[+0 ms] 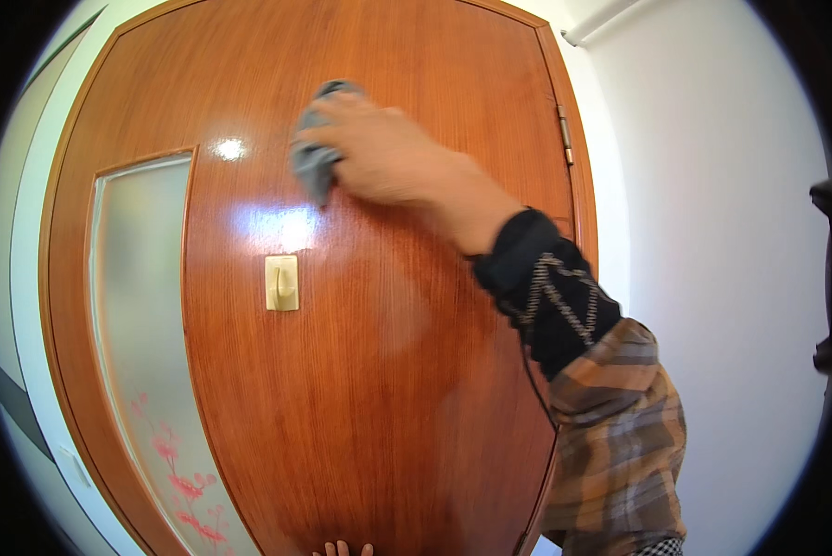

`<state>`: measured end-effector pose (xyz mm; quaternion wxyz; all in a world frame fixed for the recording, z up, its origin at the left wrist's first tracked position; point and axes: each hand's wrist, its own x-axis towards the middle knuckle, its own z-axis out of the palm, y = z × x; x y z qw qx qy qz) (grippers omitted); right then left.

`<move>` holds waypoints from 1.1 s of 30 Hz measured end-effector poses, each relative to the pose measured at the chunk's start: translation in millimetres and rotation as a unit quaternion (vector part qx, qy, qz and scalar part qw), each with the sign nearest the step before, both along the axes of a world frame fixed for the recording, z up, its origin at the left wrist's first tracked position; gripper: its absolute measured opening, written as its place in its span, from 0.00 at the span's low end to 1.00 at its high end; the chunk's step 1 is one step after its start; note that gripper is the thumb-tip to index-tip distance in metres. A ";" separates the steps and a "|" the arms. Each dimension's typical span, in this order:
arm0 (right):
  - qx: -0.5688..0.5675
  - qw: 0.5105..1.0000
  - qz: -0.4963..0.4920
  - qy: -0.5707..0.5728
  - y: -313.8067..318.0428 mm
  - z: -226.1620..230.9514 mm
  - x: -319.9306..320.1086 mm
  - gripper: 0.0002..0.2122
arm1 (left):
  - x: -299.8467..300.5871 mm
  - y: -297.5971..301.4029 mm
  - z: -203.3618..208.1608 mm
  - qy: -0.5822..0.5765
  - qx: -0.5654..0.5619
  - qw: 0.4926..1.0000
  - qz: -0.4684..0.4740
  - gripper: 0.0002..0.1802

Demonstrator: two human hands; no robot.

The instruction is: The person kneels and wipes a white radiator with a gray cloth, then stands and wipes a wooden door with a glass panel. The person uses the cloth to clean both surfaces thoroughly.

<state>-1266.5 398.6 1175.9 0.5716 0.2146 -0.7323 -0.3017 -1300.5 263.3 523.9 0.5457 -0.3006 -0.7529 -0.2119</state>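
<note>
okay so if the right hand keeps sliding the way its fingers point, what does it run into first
The right hand, pressing a grey cloth on the wooden door, points left. Bare wood comes first, then probably the frosted glass panel's raised frame, if it slides slightly downward.

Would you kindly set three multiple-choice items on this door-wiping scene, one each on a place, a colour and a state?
1. Where is the small cream wall hook?
A. on the glossy brown wooden door
B. on the white wall
C. on the frosted glass panel

2. What colour is the crumpled cloth?
A. red
B. grey
C. yellow

3. What is the right hand doing?
A. hanging free
B. gripping the hook
C. pressing the cloth to the door

Answers: 1 A, the hook sits on the wood beside the glass; 2 B, grey folds show past the fingers; 3 C, the palm covers the cloth against the door.
</note>
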 end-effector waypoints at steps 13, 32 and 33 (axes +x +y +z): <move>-0.019 0.994 0.093 0.055 77.8 -142.8 31.7 0.22 | -14.0 6.5 -10.1 0.000 0.015 1.000 -0.016 0.35; -0.007 0.988 0.093 -0.122 74.8 -250.6 56.2 0.24 | -30.7 -6.9 -33.9 -0.038 -0.080 0.996 0.026 0.37; -0.036 0.991 0.073 -0.104 88.3 -243.8 62.7 0.26 | -30.3 -6.5 -32.8 -0.035 -0.077 0.996 0.026 0.37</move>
